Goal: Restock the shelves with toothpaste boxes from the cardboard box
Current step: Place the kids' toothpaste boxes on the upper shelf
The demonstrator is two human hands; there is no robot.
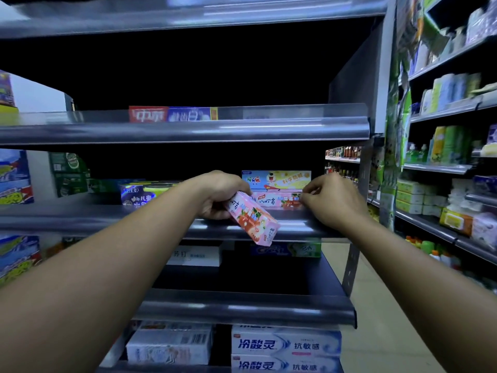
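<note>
My left hand [219, 193] grips a pink toothpaste box [254, 219], tilted with its lower end hanging over the front lip of the middle shelf [94, 219]. My right hand [329, 201] pinches the right end of a matching pink box [277, 200] that lies flat on that shelf. A blue and yellow toothpaste box [277, 179] is stacked on top of the flat pink one. The cardboard box is out of view.
A purple and green box [139, 193] lies left on the same shelf. Red and blue boxes [172, 114] sit on the shelf above. Crest [285, 250] and white boxes [286, 345] fill lower shelves. Another aisle of goods [443, 162] stands right.
</note>
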